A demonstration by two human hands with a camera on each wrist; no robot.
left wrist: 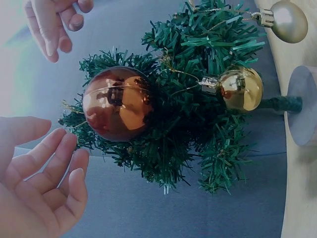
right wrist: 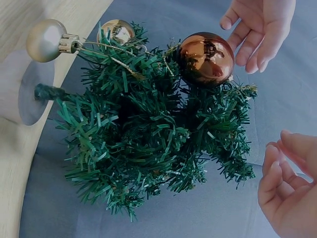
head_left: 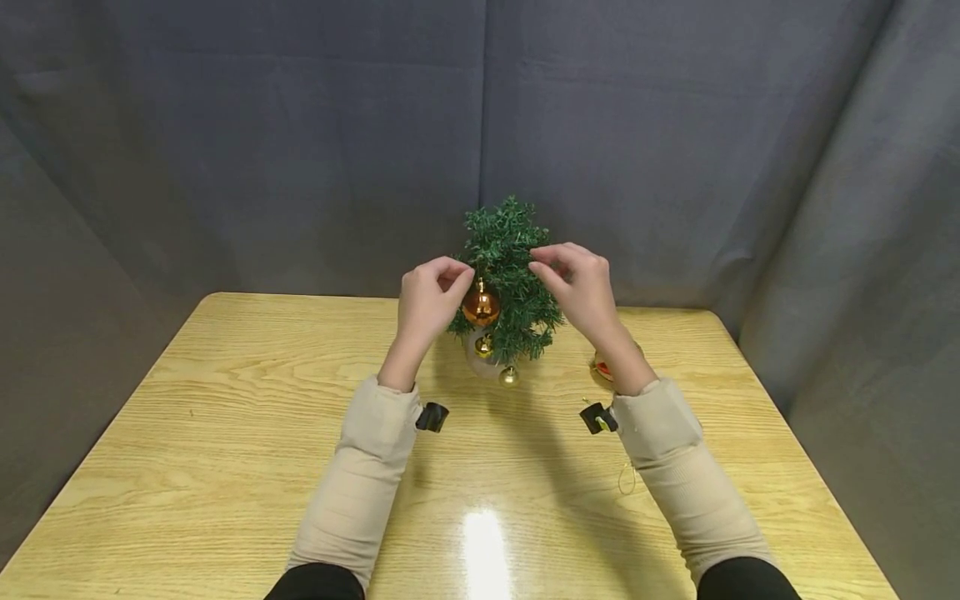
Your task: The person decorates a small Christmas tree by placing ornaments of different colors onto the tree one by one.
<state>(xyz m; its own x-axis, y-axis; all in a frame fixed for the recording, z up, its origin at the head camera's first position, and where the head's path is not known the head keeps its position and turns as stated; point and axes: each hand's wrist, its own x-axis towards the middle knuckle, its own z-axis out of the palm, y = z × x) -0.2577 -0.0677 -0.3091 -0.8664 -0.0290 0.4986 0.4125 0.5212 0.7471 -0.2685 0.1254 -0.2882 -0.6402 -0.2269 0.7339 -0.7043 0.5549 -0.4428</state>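
Observation:
A small green artificial Christmas tree (head_left: 504, 250) stands on the table. A shiny copper bauble (head_left: 481, 308) hangs high on its left side, with a gold bauble (left wrist: 241, 89) and a pale matte gold bauble (head_left: 509, 377) lower down. My left hand (head_left: 431, 302) is beside the copper bauble's top, its fingers loosely bent; the left wrist view shows nothing between thumb and fingers. On the tree's other side, my right hand (head_left: 581, 283) holds nothing, thumb and fingers bent and slightly apart close to the branches. Both hands (right wrist: 290, 183) appear clear of the copper bauble.
The tree's pale round base (left wrist: 303, 106) rests on the wooden table (head_left: 285, 417). A red and gold object (head_left: 602, 367) lies partly hidden behind my right forearm. A thin gold loop (head_left: 627, 479) pokes out beside the right sleeve. Grey curtains (head_left: 300, 150) hang behind the table.

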